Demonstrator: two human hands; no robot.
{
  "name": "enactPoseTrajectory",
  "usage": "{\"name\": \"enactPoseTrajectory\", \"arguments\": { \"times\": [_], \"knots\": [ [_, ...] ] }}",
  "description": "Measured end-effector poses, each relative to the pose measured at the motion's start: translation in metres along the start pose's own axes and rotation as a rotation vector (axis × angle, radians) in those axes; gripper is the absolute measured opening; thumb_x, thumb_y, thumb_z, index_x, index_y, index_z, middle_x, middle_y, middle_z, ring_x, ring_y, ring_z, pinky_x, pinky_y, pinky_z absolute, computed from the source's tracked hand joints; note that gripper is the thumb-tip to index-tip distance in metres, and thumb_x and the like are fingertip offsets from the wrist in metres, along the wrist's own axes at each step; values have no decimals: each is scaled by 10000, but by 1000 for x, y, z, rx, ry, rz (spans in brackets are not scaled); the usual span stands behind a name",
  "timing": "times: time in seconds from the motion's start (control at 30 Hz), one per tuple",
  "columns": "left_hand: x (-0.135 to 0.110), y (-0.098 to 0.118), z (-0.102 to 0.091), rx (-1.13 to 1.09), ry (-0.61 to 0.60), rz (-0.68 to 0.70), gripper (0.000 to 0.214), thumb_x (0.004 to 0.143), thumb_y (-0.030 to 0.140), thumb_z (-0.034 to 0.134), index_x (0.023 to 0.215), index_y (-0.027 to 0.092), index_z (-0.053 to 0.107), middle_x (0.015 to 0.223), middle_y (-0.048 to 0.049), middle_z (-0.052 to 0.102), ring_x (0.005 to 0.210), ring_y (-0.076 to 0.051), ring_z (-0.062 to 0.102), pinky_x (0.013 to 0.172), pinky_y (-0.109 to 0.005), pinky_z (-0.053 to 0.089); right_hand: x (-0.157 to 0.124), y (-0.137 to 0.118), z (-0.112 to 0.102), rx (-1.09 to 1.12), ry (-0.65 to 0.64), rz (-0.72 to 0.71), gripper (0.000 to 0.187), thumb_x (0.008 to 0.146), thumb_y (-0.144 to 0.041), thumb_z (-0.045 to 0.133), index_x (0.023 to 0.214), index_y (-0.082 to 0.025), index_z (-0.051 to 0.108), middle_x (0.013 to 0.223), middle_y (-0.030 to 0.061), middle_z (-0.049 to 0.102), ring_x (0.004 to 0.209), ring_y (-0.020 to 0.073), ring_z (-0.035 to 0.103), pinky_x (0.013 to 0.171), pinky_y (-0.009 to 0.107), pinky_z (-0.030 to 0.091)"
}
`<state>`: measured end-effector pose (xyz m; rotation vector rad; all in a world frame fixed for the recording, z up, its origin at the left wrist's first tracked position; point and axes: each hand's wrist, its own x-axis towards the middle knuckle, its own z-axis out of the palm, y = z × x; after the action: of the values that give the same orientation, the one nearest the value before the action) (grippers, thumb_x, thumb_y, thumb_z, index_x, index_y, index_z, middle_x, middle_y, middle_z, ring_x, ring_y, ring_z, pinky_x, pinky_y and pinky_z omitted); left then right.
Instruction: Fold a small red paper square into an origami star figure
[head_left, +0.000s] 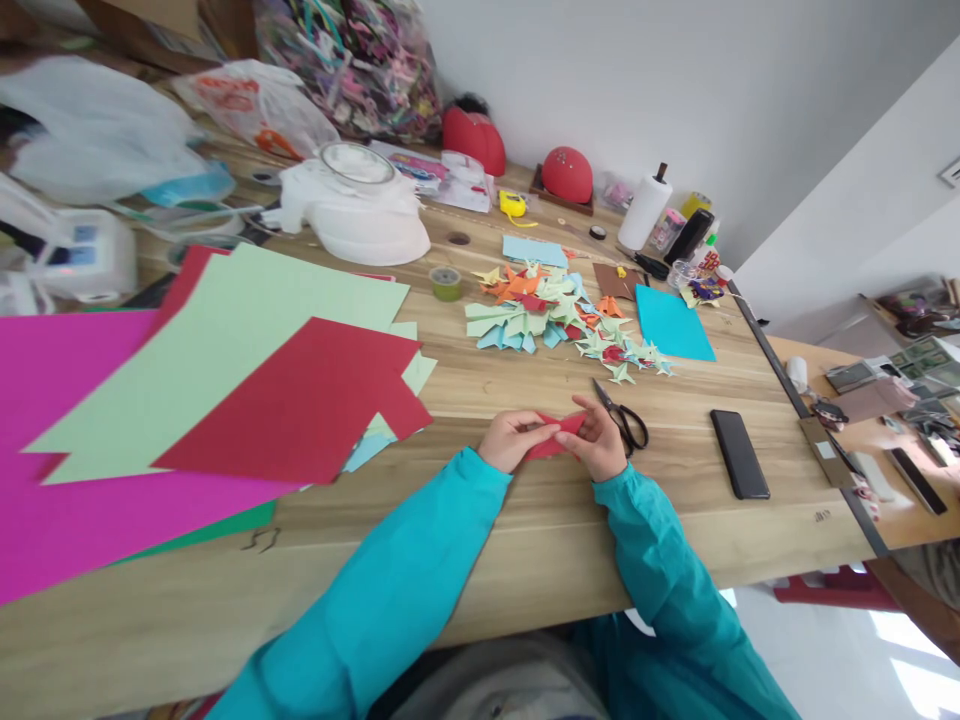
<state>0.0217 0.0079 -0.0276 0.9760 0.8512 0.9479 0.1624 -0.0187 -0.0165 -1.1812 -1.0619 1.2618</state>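
pinching a folded red paper (553, 437) between them, the left hand (508, 441) and right hand (601, 449) met low on the wooden table (525, 540), fingers pressed together on its edges. scissors (622, 416) lay just at 2 o'clock, a black phone (739, 453) at 3 o'clock, a pile of paper shapes (559, 315) at 12 o'clock.

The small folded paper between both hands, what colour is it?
Red; the small folded paper shows best in the head view.
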Motion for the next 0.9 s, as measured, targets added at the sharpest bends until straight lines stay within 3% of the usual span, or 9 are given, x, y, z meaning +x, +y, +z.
{"name": "enactPoseTrajectory", "arguments": {
  "times": [0.1, 0.2, 0.47, 0.67, 0.9],
  "knots": [
    [1, 0, -1, 48, 31, 24, 211, 546, 341, 748, 616, 150, 694, 582, -20, 671, 545, -162, 599, 560, -278, 491, 3, 2, -4, -72, 39, 18, 364, 591, -488, 696, 695, -156, 588, 557, -24, 540, 511, 89, 496, 531, 238, 431],
    [2, -1, -2, 70, 33, 35, 187, 534, 319, 754, 623, 162, 704, 657, -22, 700, 621, -173, 619, 641, -287, 495, 4, 6, -7, -119, 68, 0, 431, 673, -550, 595, 509, -158, 526, 448, -36, 445, 428, 68, 395, 439, 217, 340],
    [1, -1, 0, 54, 46, 21, 146, 528, 286, 746, 596, 165, 700, 626, -28, 689, 600, -170, 605, 629, -286, 480, 2, 7, -7, 3, 114, 41, 445, 698, -575, 548, 700, -135, 620, 440, -29, 479, 410, 83, 452, 410, 217, 372],
    [1, 1, 0, 164, 92, 91, 163, 577, 314, 699, 564, 152, 681, 545, -12, 642, 547, -147, 559, 545, -253, 433, -2, 4, 2, -33, -93, 74, 369, 559, -435, 738, 719, -162, 548, 480, -49, 554, 364, 87, 501, 367, 214, 421],
    [-1, 7, 2, 240, 91, 106, 173, 547, 312, 716, 564, 147, 667, 492, -6, 601, 474, -113, 485, 485, -233, 375, -5, 0, 3, -99, -116, 61, 383, 555, -432, 739, 726, -161, 529, 511, -30, 601, 371, 86, 524, 370, 213, 448]
  ]
}}
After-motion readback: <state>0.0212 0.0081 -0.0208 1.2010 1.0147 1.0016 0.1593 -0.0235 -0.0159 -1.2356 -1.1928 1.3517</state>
